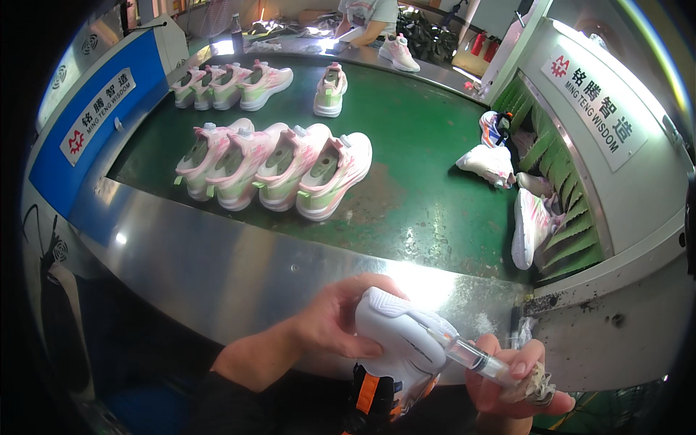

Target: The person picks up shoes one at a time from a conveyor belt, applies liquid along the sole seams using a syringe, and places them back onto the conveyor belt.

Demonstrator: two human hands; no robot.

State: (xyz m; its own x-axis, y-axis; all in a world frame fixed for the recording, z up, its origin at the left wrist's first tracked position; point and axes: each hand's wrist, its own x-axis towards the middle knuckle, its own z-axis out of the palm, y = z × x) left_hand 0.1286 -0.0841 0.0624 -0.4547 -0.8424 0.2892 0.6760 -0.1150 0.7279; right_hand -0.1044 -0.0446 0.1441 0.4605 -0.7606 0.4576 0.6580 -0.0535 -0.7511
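Low in the head view, my left hand [335, 319] grips a sneaker [397, 332] by its white sole, thumb on the near side. The shoe is tilted sole up, and its black and orange upper hangs below. My right hand [487, 395] holds a clear syringe [471, 355] with its narrow tip at the sole's side wall; whether the tip touches or enters a seam I cannot tell. Crumpled pale wrapping [533, 388] covers the plunger end, under my fingers. Part of the shoe's upper is dark and hard to make out.
Rows of pink, white and green sneakers [279, 170] stand on the green conveyor belt [413, 196] beyond a metal ledge [217, 254]. More shoes [533, 228] lie by a green strip curtain [573, 232] at right. A person [366, 22] works at the far end.
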